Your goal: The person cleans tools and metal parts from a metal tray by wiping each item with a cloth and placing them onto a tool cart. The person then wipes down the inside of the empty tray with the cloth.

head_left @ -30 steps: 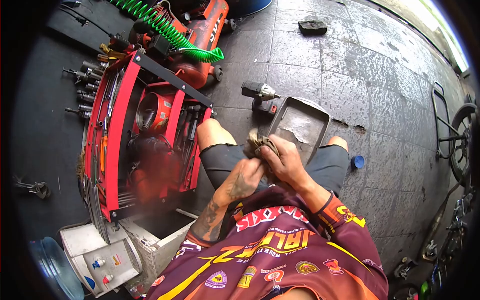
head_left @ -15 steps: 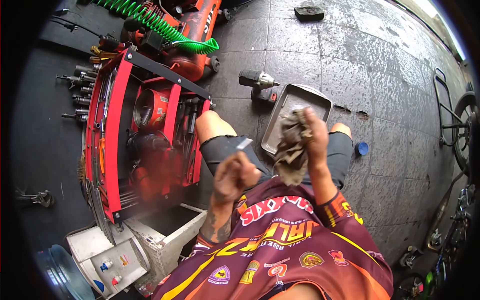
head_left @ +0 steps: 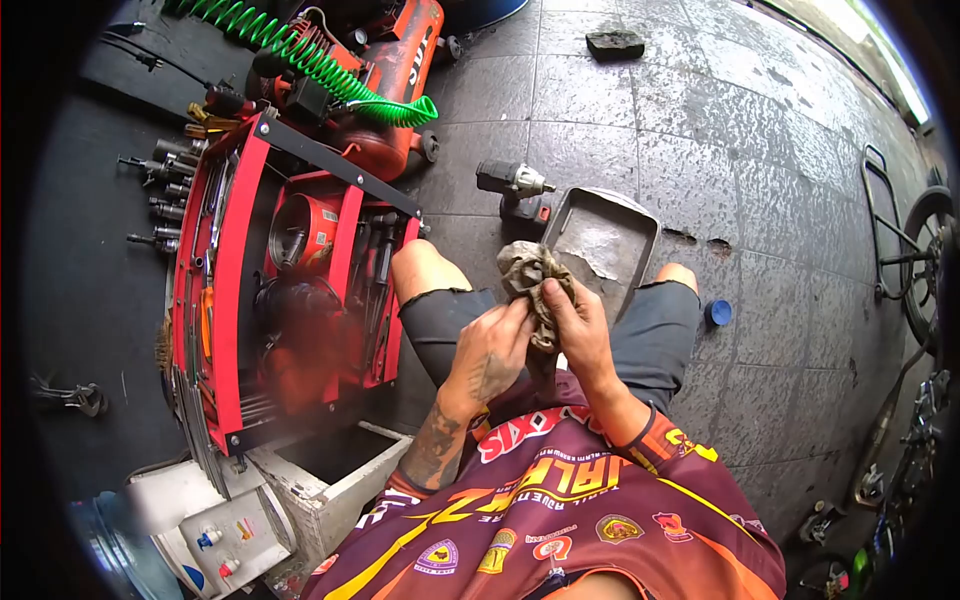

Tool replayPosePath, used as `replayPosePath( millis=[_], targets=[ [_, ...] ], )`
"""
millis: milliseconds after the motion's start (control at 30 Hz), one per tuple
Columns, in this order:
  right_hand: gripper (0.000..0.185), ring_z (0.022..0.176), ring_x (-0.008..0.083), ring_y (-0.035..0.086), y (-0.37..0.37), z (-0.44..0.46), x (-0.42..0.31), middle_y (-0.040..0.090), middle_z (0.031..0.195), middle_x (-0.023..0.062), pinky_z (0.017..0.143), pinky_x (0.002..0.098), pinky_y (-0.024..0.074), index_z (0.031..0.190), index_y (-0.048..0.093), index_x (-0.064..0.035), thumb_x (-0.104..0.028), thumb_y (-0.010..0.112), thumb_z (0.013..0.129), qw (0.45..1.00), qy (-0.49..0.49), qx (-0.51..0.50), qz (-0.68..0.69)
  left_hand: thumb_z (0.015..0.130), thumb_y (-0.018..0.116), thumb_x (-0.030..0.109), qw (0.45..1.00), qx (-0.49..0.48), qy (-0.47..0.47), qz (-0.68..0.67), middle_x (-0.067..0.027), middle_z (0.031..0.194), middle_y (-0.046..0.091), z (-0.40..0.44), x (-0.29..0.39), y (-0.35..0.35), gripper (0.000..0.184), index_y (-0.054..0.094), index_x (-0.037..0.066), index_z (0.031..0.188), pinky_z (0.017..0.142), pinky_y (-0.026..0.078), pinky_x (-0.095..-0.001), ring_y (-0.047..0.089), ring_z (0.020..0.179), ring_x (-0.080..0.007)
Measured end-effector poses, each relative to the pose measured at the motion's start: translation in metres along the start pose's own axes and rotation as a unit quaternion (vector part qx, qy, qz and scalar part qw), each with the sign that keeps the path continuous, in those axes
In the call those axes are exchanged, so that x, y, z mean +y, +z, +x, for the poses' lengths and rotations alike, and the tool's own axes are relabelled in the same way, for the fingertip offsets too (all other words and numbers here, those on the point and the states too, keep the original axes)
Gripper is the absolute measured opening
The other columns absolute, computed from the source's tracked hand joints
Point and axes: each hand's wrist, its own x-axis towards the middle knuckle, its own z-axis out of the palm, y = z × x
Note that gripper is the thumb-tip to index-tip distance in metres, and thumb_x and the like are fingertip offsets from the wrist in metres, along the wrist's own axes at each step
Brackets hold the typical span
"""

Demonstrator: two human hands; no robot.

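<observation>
A crumpled, stained grey-brown rag (head_left: 538,275) is bunched between my two hands, above my lap. My right hand (head_left: 585,335) grips it from the right, with the thumb pressed on top. From the other side, my left hand (head_left: 492,350) has its fingers closed against the lower left of the rag. Whether a small part sits inside the folds is hidden. Just beyond the hands, a grey metal tray (head_left: 648,250) lies on the floor between my knees.
A cordless impact wrench (head_left: 515,180) stands left of the tray. The red tool cart (head_left: 232,300) is close on my left, with a red compressor (head_left: 395,90) behind it. A blue cap (head_left: 718,313) lies by my right knee. A wheel (head_left: 925,255) is at far right.
Half a second ago my hands were apart, the left with a small shiny piece and the right with the rag. Now they have come together at the rag, and the piece is out of sight.
</observation>
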Motion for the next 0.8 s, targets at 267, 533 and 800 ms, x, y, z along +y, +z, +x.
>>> replayPosePath(
  millis=[267,533,800],
  targets=[
    [0.031,0.056,0.0158,0.053,-0.001,0.001,-0.01,0.057,0.064,0.0151,0.054,0.0325,0.0417,0.089,0.061,0.0029,-0.027,0.051,0.093,0.989,-0.001,-0.038,-0.14,0.084,0.054,0.009,0.984,0.097,0.123,0.088,-0.0119,0.087,0.054,0.028,0.005,-0.034,0.011,0.057,0.004,0.093,0.067,0.045,-0.0368,0.054,0.08,-0.0293],
    [0.027,0.053,0.0142,0.045,-0.007,-0.001,-0.005,0.053,0.06,0.0123,0.05,0.0336,0.0372,0.085,0.06,0.0059,-0.015,0.046,0.093,0.961,-0.081,0.03,-0.262,0.077,0.053,0.014,0.976,0.073,0.157,0.131,-0.0103,0.077,0.049,0.011,0.005,-0.015,0.011,0.052,0.004,0.079,0.061,0.044,-0.0357,0.053,0.076,-0.0263],
    [0.033,0.054,0.0107,0.047,-0.003,0.004,0.014,0.056,0.061,0.0101,0.048,0.0311,0.0366,0.083,0.057,0.0067,-0.02,0.043,0.096,0.957,-0.097,-0.037,-0.272,0.086,0.052,0.019,0.997,0.054,0.018,0.054,-0.0092,0.088,0.051,0.006,-0.032,0.011,0.017,0.051,0.003,0.093,0.071,0.045,-0.0363,0.056,0.086,-0.0256]
  ],
)
